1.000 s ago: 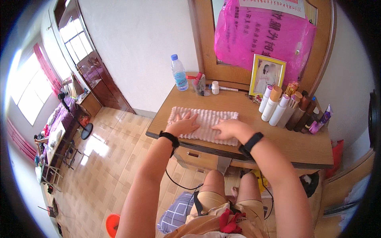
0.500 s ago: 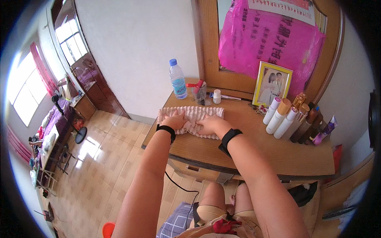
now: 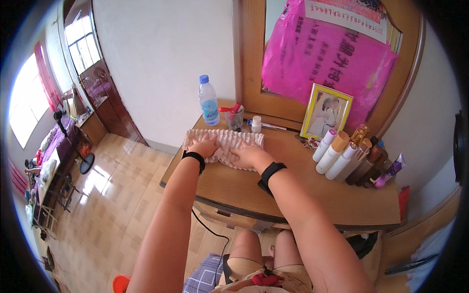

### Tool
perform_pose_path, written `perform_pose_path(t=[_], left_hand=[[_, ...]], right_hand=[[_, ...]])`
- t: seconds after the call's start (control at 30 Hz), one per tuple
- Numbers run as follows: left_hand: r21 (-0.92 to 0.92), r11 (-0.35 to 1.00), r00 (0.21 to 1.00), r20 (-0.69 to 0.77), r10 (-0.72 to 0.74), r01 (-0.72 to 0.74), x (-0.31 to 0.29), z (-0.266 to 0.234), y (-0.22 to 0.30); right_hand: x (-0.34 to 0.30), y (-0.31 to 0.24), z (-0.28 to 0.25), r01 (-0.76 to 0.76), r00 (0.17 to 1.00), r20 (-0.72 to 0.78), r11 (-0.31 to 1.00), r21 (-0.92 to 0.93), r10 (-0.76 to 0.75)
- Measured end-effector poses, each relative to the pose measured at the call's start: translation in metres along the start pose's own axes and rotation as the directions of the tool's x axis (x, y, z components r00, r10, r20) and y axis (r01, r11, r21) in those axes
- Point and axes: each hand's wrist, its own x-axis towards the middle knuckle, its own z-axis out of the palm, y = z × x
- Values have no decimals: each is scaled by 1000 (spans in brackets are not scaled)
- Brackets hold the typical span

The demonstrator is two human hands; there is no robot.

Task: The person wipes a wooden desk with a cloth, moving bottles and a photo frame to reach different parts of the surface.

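A pale pink, ribbed fabric cloth [image 3: 227,139] lies on the left part of a brown, wood-grained worktop [image 3: 322,195]. Left hand [image 3: 203,146] and right hand [image 3: 250,156] rest on it, possibly pinching; I cannot tell. It seems partly spread, its middle not yet smooth.

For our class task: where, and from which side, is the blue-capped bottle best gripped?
Probably take the bottle around its body, coming level from the left: it stands upright and roughly cylindrical, the cup sits close on its right, and the ribbed cloth lies in front.
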Motion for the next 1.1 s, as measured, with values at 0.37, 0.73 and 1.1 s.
perform_pose_path(t=[0.37, 0.73, 1.1], left_hand=[[-1, 1000, 997, -82, 14, -14, -9, 41, 10], [151, 958, 922, -270, 279, -245, -36, 90, 83], [206, 849, 799, -289, 527, -486, -163, 56, 296]], right_hand=[[-41, 3, 23, 32, 999, -16, 999, -26, -32], [-162, 38, 49, 43, 983, -178, 998, 43, -35], [-360, 117, 76, -245, 890, -314, 928, 281, 330]])
